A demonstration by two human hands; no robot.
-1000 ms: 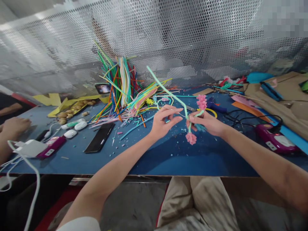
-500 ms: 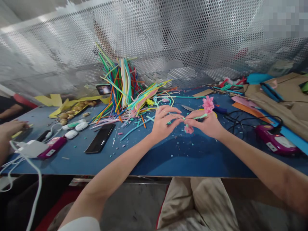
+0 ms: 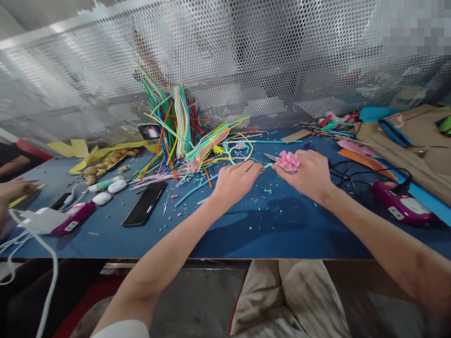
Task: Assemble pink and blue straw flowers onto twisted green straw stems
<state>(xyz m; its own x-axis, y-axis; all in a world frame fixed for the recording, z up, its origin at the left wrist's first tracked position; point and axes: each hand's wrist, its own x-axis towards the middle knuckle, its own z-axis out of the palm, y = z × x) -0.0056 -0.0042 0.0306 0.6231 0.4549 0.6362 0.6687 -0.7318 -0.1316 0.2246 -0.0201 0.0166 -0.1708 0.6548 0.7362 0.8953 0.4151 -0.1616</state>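
A pink pipe-cleaner flower (image 3: pixel 288 161) lies against the fingers of my right hand (image 3: pixel 312 174), which is closed on it. Its short light green stem (image 3: pixel 268 165) bridges the small gap between my two hands. My left hand (image 3: pixel 237 182) is closed too, knuckles up, with its fingertips pinching at the stem's left end; the exact grip is hidden under the fingers. Just behind the flower, a pointed metal blade (image 3: pixel 270 156) lies on the table. Tiny green clippings (image 3: pixel 268 191) are scattered beneath my hands.
Bundles of coloured pipe cleaners (image 3: pixel 181 122) stand at the back, left of centre. A phone (image 3: pixel 145 204), white earphone cases (image 3: pixel 102 199) and a purple power bank (image 3: pixel 74 218) lie to the left. Another purple device (image 3: pixel 403 202) with black cables and brown paper (image 3: pixel 423 141) are right. Another person's hand (image 3: pixel 17 189) rests far left.
My right hand has turned over, bringing the pink flower down and to the left. My left hand has rolled knuckles up. The second pink bloom below the hands is no longer visible.
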